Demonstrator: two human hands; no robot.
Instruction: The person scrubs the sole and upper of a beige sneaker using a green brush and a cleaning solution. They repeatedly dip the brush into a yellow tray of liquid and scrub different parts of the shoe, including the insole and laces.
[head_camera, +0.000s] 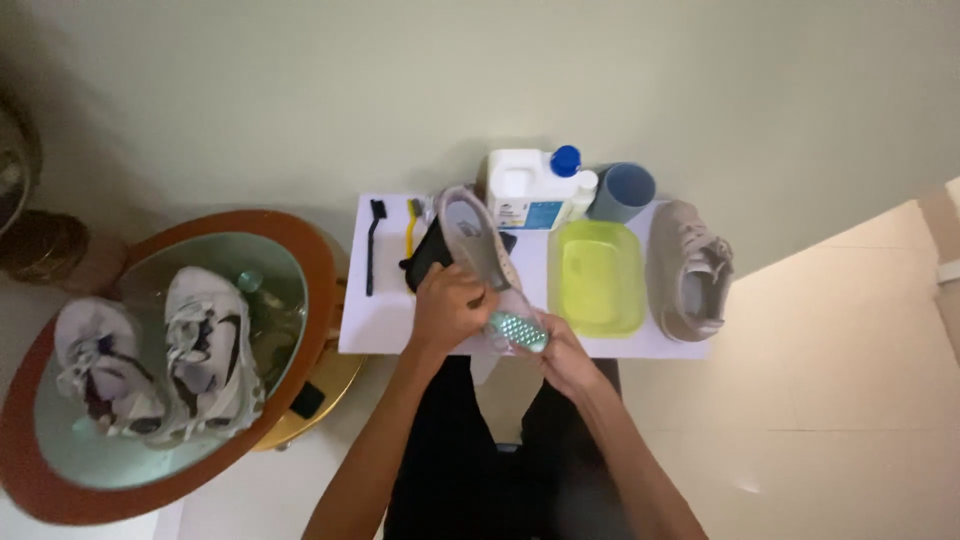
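Presently, scrubbing is in hand: the left hand (450, 305) grips a pale sneaker (480, 250) sole-up, just left of the yellow-green basin (598, 278). The right hand (562, 358) closes around a teal brush (518, 329) touching its heel. Further strokes likely call for steady grip.

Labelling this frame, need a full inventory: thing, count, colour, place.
sneaker in hand: 1, grey-white, over the white tabletop, in left grip
scrub pad: 1, teal, at that shoe's heel, by right hand
sneaker on tabletop: 1, grey, right end
basin: 1, yellow-green, centre-right
jug: 1, white with blue cap, back
cup: 1, blue, back
brushes: 2, black and yellow, left
white tabletop: 1
sneakers on round table: 2, white, left
left hand; right hand
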